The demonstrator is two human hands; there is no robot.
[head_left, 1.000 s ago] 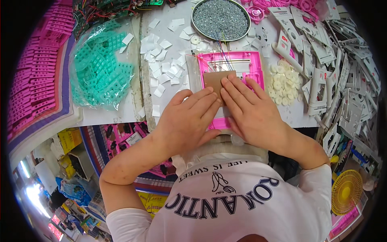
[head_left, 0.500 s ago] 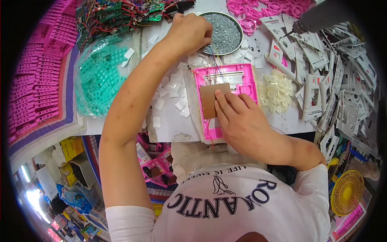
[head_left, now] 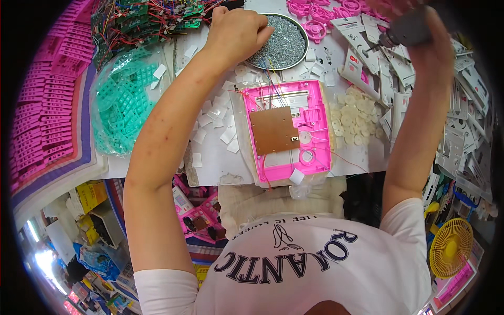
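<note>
My left hand is at the left rim of a round metal dish full of small silver screws. Its fingers are curled together, and what they hold is hidden. At the upper right my right hand, smeared by motion, grips a dark electric screwdriver whose bit points left. Between my arms lies a pink plastic casing, open side up. A brown circuit board rests in its left part, with thin coloured wires running out past the top edge. Neither hand touches the casing.
A bag of turquoise plastic parts lies left, near stacked pink pieces. Wired green circuit boards fill the back left. Translucent discs sit right of the casing, beside piled white panels. White squares are scattered about.
My right hand has left the brown board and moved up and right onto the screwdriver. My left hand stays by the screw dish, its fingers still curled.
</note>
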